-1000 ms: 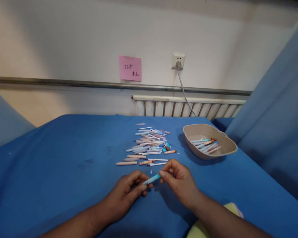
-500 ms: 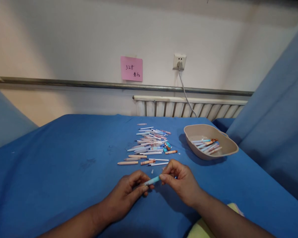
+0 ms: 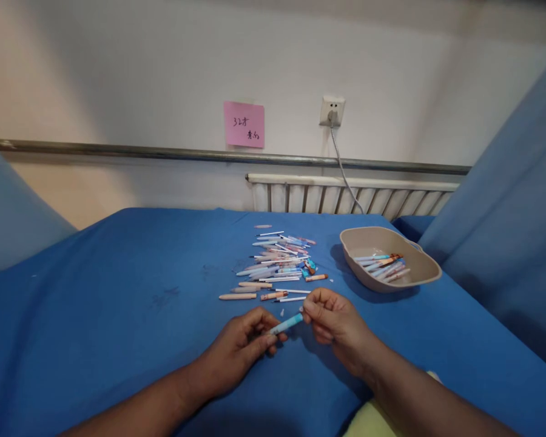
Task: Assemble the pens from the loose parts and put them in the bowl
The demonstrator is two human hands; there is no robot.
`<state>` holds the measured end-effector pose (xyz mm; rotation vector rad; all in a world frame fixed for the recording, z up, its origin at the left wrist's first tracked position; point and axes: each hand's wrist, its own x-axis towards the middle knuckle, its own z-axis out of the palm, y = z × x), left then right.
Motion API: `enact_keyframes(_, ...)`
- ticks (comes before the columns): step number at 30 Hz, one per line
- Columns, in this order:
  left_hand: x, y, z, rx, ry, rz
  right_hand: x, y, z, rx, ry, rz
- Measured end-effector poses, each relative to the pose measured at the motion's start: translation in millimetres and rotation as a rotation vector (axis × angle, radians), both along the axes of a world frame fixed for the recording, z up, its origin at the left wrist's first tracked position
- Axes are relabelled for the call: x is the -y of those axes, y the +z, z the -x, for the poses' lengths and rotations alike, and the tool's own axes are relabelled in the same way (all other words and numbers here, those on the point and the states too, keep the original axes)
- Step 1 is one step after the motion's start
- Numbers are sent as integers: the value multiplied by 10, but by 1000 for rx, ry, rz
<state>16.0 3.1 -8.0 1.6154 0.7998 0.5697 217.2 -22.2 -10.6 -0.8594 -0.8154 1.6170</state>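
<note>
My left hand (image 3: 241, 349) and my right hand (image 3: 332, 325) meet low over a blue cloth-covered table (image 3: 118, 303). Between them is a light blue pen barrel (image 3: 286, 324). The left thumb and fingers pinch its near end; the right fingertips pinch its far end. Just beyond the hands lies a loose pile of pens and pen parts (image 3: 279, 264) in blue, pink, white and orange. A tiny white piece (image 3: 282, 313) lies on the cloth near the barrel.
A beige oval tray (image 3: 418, 282) with several pens in it stands to the right of the pile. Behind the table are a radiator, a wall socket with a cable, and a pink note (image 3: 244, 124). Blue drapes hang on both sides.
The hands stay on the blue barrel. The right hand's fingers have shifted at its far end, and the barrel tilts up slightly more. The view has drifted a little.
</note>
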Motion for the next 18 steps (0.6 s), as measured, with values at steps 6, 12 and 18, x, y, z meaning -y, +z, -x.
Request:
enact_keyframes(6, -37, -29, -9, -27, 22, 43, -63, -49, -66, 17, -155, 78)
enact_keyframes(12, -72, -63, 1, -40, 28, 76, -112, -66, -175, -243, -155, 187)
enact_keyframes(18, -75, -76, 5, -45, 54, 106, -144, -123, -207, -287, -116, 138)
